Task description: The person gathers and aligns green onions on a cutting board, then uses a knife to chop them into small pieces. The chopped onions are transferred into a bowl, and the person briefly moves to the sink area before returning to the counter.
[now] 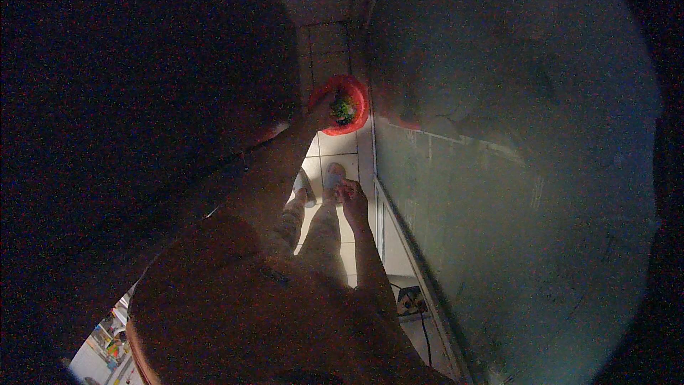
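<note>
A red basin (362,107), round and apparently plastic, is ahead of me over the tiled floor, with leafy green matter (343,109) inside. My left hand (321,111) is at its left rim, thumb side over the edge; the fingers below are lost in shadow. Closer to my body, my right hand (351,192) hangs above my right foot with its fingers curled. Dim light hides whether anything is between those fingers.
A large frosted glass panel (481,198) in a metal frame (411,256) rises along my right. Light floor tiles (336,144) run under my slippered feet (334,174). Low on the right is a dark box with a cable (411,300). Blurred clutter (112,347) shows bottom left.
</note>
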Action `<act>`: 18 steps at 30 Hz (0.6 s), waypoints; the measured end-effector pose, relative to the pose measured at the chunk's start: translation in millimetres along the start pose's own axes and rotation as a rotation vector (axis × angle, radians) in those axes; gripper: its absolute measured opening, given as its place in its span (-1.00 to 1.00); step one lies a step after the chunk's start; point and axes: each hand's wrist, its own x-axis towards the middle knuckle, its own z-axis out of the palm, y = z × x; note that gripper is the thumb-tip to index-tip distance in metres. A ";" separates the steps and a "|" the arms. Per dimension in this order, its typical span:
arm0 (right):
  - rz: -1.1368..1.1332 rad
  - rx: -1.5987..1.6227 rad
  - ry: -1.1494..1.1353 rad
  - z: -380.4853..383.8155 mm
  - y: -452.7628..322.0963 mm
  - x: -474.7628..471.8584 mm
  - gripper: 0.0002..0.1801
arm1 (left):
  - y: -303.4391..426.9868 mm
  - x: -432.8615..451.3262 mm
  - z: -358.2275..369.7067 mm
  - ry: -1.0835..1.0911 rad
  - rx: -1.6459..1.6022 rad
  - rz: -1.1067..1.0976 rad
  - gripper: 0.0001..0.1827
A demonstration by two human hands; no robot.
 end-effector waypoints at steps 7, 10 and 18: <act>0.014 0.104 0.010 6.9 11.6 13.8 -0.70 | 3.3 -0.5 -8.1 0.014 0.014 -0.028 -0.58; 0.126 0.643 -0.016 -14.2 -40.0 28.2 -0.57 | 4.3 -2.7 -7.8 0.014 0.030 -0.060 -0.57; -0.234 1.349 -0.313 -74.2 -161.2 114.9 -0.10 | -16.3 -46.5 -46.7 0.052 0.378 -0.198 -0.29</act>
